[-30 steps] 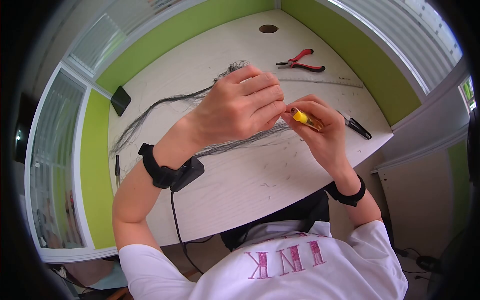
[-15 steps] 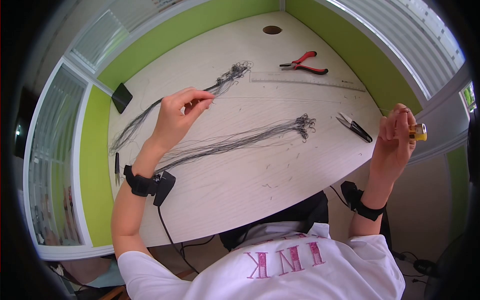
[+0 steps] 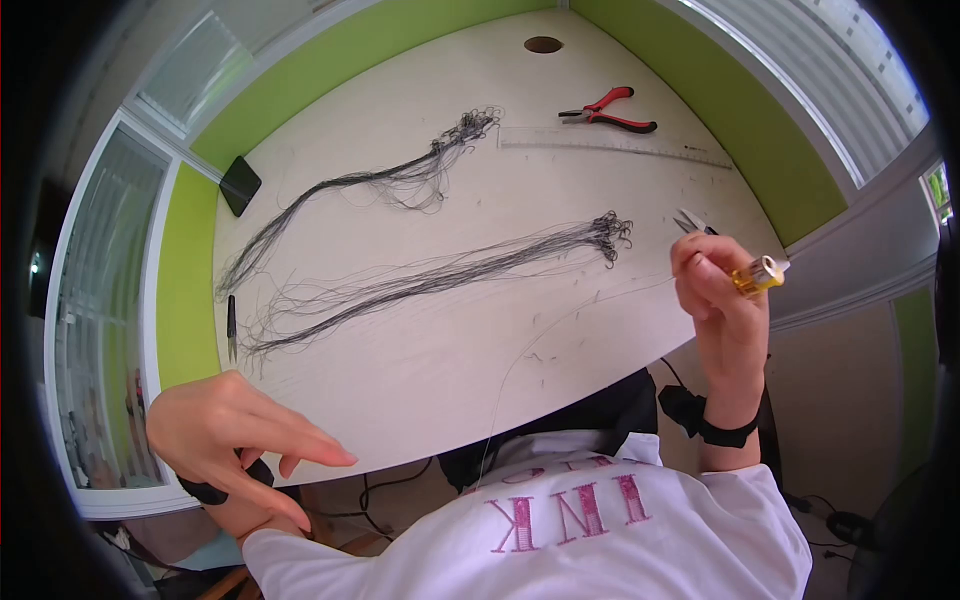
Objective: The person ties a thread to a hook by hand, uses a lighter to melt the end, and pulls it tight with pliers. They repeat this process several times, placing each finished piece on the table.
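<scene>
My right hand point(image 3: 722, 288) is closed around a small tool with a translucent yellow handle point(image 3: 757, 277), whose other end is hidden in the fingers. From that hand a thin clear line point(image 3: 530, 345) curves over the table and down to the shirt. My left hand point(image 3: 235, 430) is at the table's near left edge, its fingers spread and holding nothing. Between the hands lies a bundle of dark lines with hooks point(image 3: 450, 277). Behind it lies a second hooked bundle point(image 3: 350, 181). Black thread snips point(image 3: 696, 222) are partly hidden behind my right hand.
Red-handled pliers point(image 3: 625, 124) and a clear ruler point(image 3: 615, 142) lie at the back right. A black-handled pointed tool point(image 3: 232, 325) and a dark flat object point(image 3: 240, 187) are on the left. Scattered clippings dot the table point(image 3: 430, 400). Green partitions point(image 3: 370, 70) border it.
My left hand has let go of the line and dropped to the near left, its fingers opening. My right hand has moved left and slightly down with the yellow-handled tool. The taut line now hangs slack.
</scene>
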`<state>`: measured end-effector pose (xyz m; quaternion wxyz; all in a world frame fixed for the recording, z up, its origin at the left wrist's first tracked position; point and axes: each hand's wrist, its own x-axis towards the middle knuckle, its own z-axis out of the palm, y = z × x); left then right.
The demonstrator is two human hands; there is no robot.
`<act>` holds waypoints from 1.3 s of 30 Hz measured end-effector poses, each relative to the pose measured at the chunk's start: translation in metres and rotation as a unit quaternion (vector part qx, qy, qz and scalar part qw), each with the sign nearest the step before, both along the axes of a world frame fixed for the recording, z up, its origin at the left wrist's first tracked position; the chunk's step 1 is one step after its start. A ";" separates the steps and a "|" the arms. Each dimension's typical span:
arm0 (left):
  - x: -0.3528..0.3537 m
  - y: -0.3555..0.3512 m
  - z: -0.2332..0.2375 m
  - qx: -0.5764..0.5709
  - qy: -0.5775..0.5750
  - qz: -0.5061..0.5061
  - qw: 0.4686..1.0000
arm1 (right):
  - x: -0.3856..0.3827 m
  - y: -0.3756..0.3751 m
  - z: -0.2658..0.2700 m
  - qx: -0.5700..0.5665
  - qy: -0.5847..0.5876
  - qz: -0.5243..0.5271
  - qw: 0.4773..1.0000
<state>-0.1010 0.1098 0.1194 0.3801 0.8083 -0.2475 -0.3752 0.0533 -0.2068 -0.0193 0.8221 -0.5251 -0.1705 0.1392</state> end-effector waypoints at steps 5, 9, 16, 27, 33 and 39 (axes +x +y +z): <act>0.023 -0.031 -0.079 -0.171 -0.091 0.455 0.869 | -0.022 0.049 -0.015 -0.004 0.114 0.199 0.973; 0.046 -0.070 -0.110 -0.303 0.041 0.495 0.813 | -0.028 0.062 -0.016 0.045 0.134 0.186 0.972; 0.066 -0.093 -0.135 -0.423 0.140 0.461 0.767 | -0.024 0.060 -0.026 0.067 0.142 0.178 0.971; 0.067 -0.086 -0.140 -0.413 0.170 0.489 0.749 | -0.023 0.068 -0.030 0.035 0.120 0.157 0.980; 0.066 -0.084 -0.143 -0.396 0.122 0.504 0.758 | -0.027 0.072 -0.029 0.011 0.078 0.136 0.988; 0.066 -0.085 -0.140 -0.248 -0.110 0.491 0.828 | -0.021 0.065 -0.026 -0.032 0.104 0.080 0.991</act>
